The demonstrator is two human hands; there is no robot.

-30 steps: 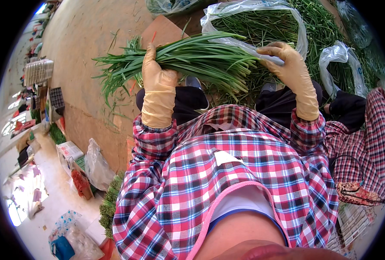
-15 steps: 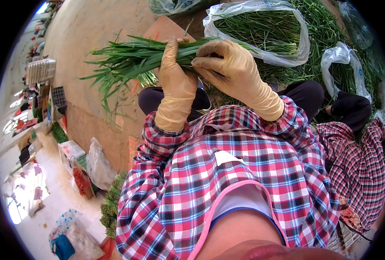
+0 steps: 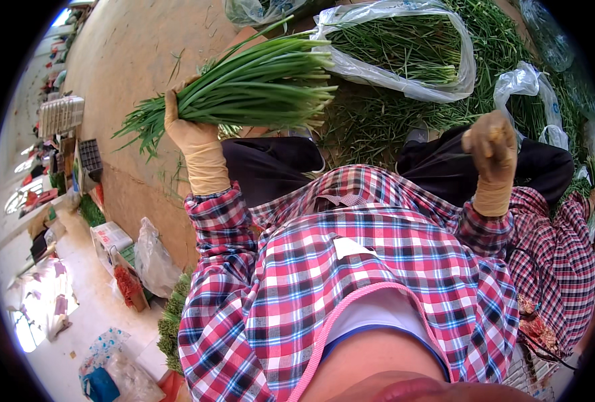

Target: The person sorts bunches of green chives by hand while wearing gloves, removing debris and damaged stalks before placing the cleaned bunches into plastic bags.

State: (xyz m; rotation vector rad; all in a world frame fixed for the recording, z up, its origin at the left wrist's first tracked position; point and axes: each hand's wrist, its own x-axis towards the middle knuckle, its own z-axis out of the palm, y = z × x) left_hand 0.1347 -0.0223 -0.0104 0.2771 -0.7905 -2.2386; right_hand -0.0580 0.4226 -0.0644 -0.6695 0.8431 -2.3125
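Observation:
A thick bunch of garlic chives lies across my left hand, which grips it near its leafy end. The leaf tips hang to the left, and the pale cut ends point right. My left thumb is on the near side of the bunch; most of the fingers are hidden behind it. Well away to the right, my right hand is raised above my right knee with its fingers curled in. Whether anything is inside that hand is hidden. Both hands wear tan gloves, dirty at the fingers.
Ahead lies an open clear plastic bag of chives on a wide heap of loose chives. Another plastic bag stands at the right, beside a person in a checked garment. A small board lies beyond the bunch. Bundled greens sit at my left.
My hands have parted. The left has moved left with the chives, and their cut ends now point right. My right hand has left the bunch and swung far right.

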